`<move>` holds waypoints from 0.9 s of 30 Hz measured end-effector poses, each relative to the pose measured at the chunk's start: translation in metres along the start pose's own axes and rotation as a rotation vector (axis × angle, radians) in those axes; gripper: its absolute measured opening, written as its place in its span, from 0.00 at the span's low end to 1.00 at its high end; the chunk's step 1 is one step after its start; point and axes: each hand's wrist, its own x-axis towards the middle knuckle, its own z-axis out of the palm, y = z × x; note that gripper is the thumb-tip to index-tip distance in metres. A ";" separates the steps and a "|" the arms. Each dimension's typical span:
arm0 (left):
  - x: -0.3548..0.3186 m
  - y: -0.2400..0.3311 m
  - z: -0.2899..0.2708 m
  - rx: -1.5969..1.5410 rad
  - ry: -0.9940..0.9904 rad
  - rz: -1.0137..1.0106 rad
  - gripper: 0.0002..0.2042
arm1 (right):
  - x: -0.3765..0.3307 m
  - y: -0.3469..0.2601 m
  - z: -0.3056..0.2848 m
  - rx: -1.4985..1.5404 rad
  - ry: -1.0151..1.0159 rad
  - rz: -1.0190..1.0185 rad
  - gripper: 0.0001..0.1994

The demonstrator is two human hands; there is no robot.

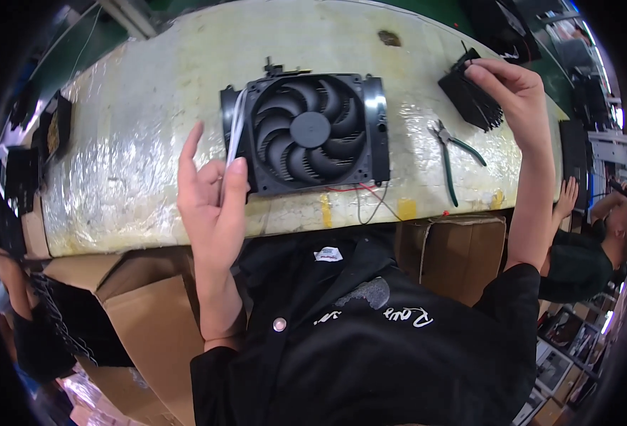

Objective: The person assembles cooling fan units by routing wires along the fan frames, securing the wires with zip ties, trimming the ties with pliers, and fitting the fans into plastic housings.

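Observation:
A black cooling fan [309, 130] in a square frame, fixed to a wider black unit, lies on the table in front of me. My left hand [214, 186] pinches a few long thin white strips [236, 128] between thumb and curled fingers, its index finger raised. The strips rise along the fan's left edge. Out to the right, my right hand [512, 89] has thumb and forefinger pressed together at the top of a black bundle [470, 98] with a bristly lower end. Whatever lies between those fingertips is too small to tell.
Green-handled cutters [450, 162] lie between the fan and the black bundle. Red and black wires [374, 202] trail from the fan to the table's near edge. Cardboard boxes [154, 323] stand below the wrapped table [143, 142]. Another person [587, 255] is at the right.

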 end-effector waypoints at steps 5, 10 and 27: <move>0.002 -0.005 -0.005 -0.235 -0.020 -0.007 0.26 | 0.014 -0.079 0.078 0.288 -0.438 0.216 0.07; 0.009 0.000 -0.010 -0.328 -0.102 -0.043 0.10 | 0.019 -0.110 0.147 0.238 -0.632 0.081 0.06; 0.012 -0.007 -0.017 -0.783 0.016 -0.374 0.07 | 0.011 -0.076 0.164 0.724 -0.786 0.039 0.25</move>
